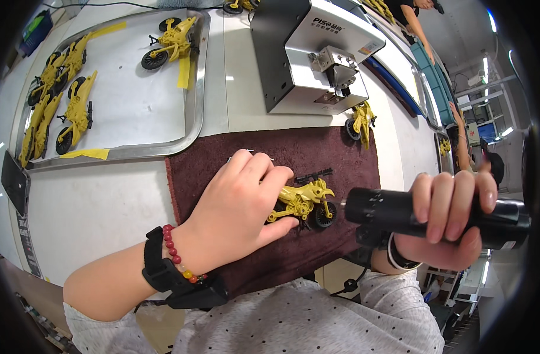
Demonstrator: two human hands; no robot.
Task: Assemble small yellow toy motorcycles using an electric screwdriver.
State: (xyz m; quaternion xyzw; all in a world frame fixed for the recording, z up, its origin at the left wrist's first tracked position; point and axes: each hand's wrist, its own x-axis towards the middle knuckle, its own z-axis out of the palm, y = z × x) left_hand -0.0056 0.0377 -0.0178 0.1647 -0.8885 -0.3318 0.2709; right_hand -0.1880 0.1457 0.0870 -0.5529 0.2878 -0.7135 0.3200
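Observation:
My left hand [237,200] is closed round the rear of a yellow toy motorcycle [302,200], which lies on its side on a dark brown cloth [205,162]. Its black front wheel [325,215] points right, away from my fingers. A thin black part [314,176] shows just above the toy; whether it is attached I cannot tell. In my right hand [453,215] is a thick black electric screwdriver [376,206], fingers wrapped round its body. The tool lies level, its tip toward the toy's front fork; contact is too small to make out.
A metal tray [204,71] at the far left holds several yellow toy motorcycles [78,115]. Behind the cloth stands a grey and black machine [308,59], with another toy motorcycle [362,123] at its right. A dark phone-like device [16,183] leans at the left edge. Another person's arm [421,38] shows far right.

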